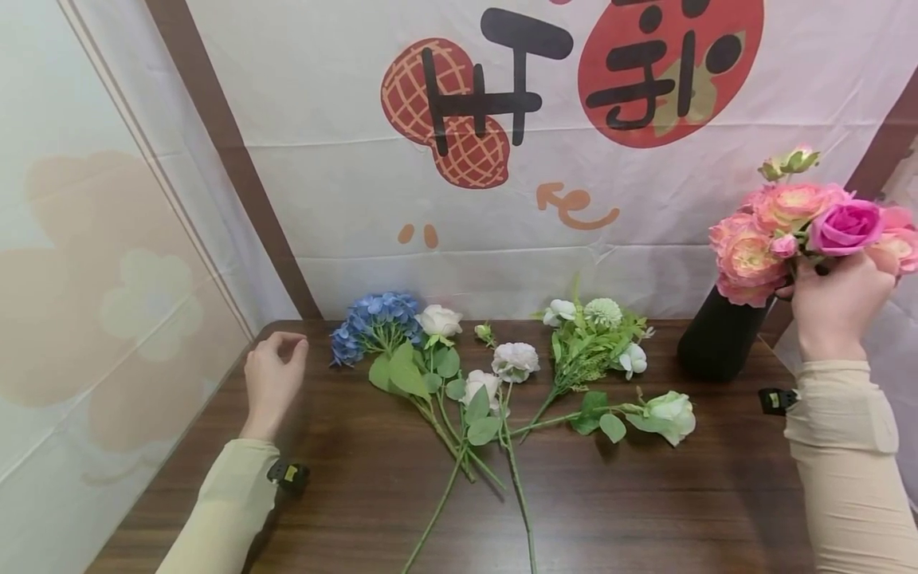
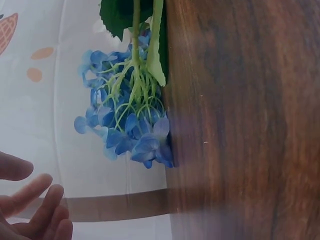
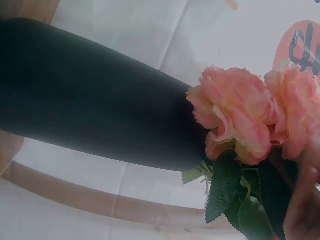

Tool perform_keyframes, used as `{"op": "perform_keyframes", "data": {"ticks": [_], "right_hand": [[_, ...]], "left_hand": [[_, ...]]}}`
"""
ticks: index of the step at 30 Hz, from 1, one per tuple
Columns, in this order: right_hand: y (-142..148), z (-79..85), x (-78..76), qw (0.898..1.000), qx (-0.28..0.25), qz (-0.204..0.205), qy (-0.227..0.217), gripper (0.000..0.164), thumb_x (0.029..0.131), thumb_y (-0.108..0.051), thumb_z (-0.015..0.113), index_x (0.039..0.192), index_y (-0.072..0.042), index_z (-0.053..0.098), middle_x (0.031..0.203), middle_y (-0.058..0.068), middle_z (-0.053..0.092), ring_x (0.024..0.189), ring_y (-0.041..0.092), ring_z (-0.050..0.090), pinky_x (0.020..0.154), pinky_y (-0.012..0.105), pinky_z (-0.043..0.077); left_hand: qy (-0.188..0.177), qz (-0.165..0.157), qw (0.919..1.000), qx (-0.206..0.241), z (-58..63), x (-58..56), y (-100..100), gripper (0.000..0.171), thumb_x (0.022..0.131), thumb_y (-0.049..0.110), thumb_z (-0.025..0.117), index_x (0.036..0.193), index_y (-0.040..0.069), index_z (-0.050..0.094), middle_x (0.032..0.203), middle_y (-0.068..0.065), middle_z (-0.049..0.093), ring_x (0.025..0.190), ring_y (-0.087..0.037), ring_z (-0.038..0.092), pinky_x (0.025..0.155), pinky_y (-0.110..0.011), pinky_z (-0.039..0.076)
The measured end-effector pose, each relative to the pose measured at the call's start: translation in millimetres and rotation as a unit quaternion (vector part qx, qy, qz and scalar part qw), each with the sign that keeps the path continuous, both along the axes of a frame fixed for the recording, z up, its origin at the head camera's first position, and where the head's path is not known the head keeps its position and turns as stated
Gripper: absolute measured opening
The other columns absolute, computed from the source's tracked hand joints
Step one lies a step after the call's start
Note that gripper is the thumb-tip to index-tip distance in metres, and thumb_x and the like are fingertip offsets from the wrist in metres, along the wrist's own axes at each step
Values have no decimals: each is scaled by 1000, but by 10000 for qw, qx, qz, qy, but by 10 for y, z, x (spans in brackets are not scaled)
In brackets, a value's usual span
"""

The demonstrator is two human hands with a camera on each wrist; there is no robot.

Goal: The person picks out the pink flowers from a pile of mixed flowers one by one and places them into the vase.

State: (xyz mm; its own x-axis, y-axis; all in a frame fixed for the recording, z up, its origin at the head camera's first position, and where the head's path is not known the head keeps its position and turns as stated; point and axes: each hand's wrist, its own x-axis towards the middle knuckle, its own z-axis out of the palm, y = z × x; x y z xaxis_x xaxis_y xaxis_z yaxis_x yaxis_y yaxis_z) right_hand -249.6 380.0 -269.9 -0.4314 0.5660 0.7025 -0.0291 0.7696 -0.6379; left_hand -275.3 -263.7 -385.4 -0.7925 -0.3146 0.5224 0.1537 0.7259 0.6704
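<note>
At the right, a black vase (image 1: 717, 339) holds pink-and-yellow flowers (image 1: 746, 255), several blooms crowding its mouth. My right hand (image 1: 835, 307) is up among them, fingers curled beneath a magenta rose (image 1: 848, 227) and gripping its stem, which the hand mostly hides. In the right wrist view, the vase (image 3: 100, 95) looks tilted, with peach-pink blooms (image 3: 240, 115) and dark green leaves (image 3: 225, 185) beside the fingers. My left hand (image 1: 274, 379) hovers over the table's left side, loosely curled and holding nothing. Nearest it is a blue hydrangea (image 1: 380, 323), which also shows in the left wrist view (image 2: 130, 115).
On the brown wooden table (image 1: 344, 510) lie white roses (image 1: 440, 320), a pale ruffled bloom (image 1: 515, 363), a greenery spray with white flowers (image 1: 602, 315) and a greenish-white rose (image 1: 670, 416). Their stems cross mid-table. A printed cloth (image 1: 323, 199) hangs behind.
</note>
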Motion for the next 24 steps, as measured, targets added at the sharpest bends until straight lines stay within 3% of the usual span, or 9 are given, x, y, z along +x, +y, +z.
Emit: {"op": "perform_keyframes", "data": {"ticks": [10,12,15,16,17,20,21,22,24], "right_hand": [[15,-6,37,9996,-229,52,-156,33,87,-15,57,112,5,66,106,32,63,112,49,49,106,42,26],[30,-5,45,9993,-312,64,-188,33,87,-17,57,111,4,67,80,17,70,112,48,50,106,39,27],[39,-8,56,9991,-377,29,-193,34,86,-17,58,111,5,66,82,17,71,112,49,50,106,40,27],[47,-10,54,9994,-319,16,-157,31,86,-17,58,106,5,68,72,14,68,109,49,51,103,43,28],[53,-11,58,9996,-272,19,-118,25,86,-17,59,97,2,71,61,-1,66,100,40,58,99,38,32],[41,-32,95,10000,-73,50,-29,25,86,-20,59,84,3,68,57,-23,61,94,37,60,97,44,30],[37,-39,116,10000,11,46,-34,27,86,-22,59,82,2,69,56,-25,60,91,35,61,96,44,31],[34,-47,137,9999,71,59,-47,28,87,-25,59,81,1,70,55,-27,59,87,21,65,96,43,32],[20,-54,194,9998,93,72,-158,34,88,-31,60,94,0,73,76,-24,68,89,2,64,101,40,30]], "left_hand": [[14,47,10000,27,26,0,-19,22,92,17,58,102,0,67,102,-24,66,97,-40,52,87,-48,33],[1,3,10000,36,28,3,-14,23,92,17,57,102,0,67,103,-24,65,98,-40,52,88,-49,34],[-46,-43,10000,53,36,8,-11,24,93,18,56,104,-1,66,105,-25,65,101,-41,52,90,-50,34],[-64,-50,9999,66,38,10,-10,24,93,18,56,104,-1,66,106,-25,64,102,-41,52,90,-51,34],[-77,-50,9999,73,40,12,-10,24,93,18,56,105,-1,66,107,-25,64,102,-41,52,91,-51,34],[-99,-57,9999,93,42,11,-4,24,93,18,56,105,0,66,107,-25,64,103,-41,52,91,-51,33],[-101,-58,9999,95,43,11,-2,24,93,18,56,105,0,66,107,-25,64,103,-41,52,91,-51,34],[-102,-54,9999,98,45,11,-1,24,93,18,56,105,0,66,107,-25,65,103,-41,52,91,-51,34],[-101,-39,9999,92,52,7,2,24,93,19,56,104,0,66,106,-24,65,102,-40,54,90,-50,35]]}}
